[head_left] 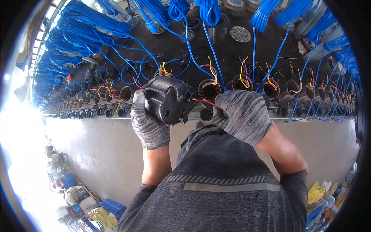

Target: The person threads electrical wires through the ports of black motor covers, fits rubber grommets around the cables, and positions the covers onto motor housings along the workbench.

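My left hand (148, 125), in a grey striped knit glove, grips a black cast motor housing (166, 98) and holds it raised at the near edge of the bench. Yellow and red wires stick up behind the housing's top. From its right side a thin red wire (203, 101) runs to my right hand (244, 114), gloved alike, whose thumb and forefinger pinch the wire's end. Just behind, between the two hands, stands an open round motor body (209, 89) with copper-coloured windings inside and loose red and yellow wires above it.
A long row of similar motor bodies (271, 89) with coloured wires lines the dark bench (235, 50). Coiled blue cables (92, 23) hang along the back and left, their ends crossing the bench. A round dish of small metal parts (240, 34) sits farther back. Boxes and a blue crate (112, 208) lie at lower left.
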Demonstrator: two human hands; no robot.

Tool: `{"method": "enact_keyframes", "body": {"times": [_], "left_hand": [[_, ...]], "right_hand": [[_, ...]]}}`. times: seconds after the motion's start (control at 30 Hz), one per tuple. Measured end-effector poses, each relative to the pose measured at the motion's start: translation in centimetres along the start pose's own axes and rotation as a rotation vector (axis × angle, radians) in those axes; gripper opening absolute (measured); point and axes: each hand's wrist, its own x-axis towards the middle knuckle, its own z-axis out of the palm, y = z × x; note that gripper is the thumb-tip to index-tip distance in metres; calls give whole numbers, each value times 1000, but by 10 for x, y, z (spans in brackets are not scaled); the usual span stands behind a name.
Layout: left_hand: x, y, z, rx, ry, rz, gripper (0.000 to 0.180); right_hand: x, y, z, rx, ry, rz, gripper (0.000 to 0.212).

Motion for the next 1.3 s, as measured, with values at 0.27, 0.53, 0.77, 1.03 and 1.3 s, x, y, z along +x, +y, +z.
{"method": "enact_keyframes", "body": {"times": [0.27,0.53,0.77,1.03,1.3], "left_hand": [[1,-1,-8,301,-116,153,44],[-7,-7,-3,558,-202,230,43],[-12,-13,-8,689,-230,208,54],[-24,-32,-2,625,-205,100,47],[-10,-46,-21,229,-132,-108,47]], "right_hand": [[17,-5,-25,-82,-380,149,25],[20,7,-18,122,-351,139,22],[24,11,0,224,-403,197,23],[20,23,58,417,-133,129,64],[2,43,52,980,-210,265,57]]}}
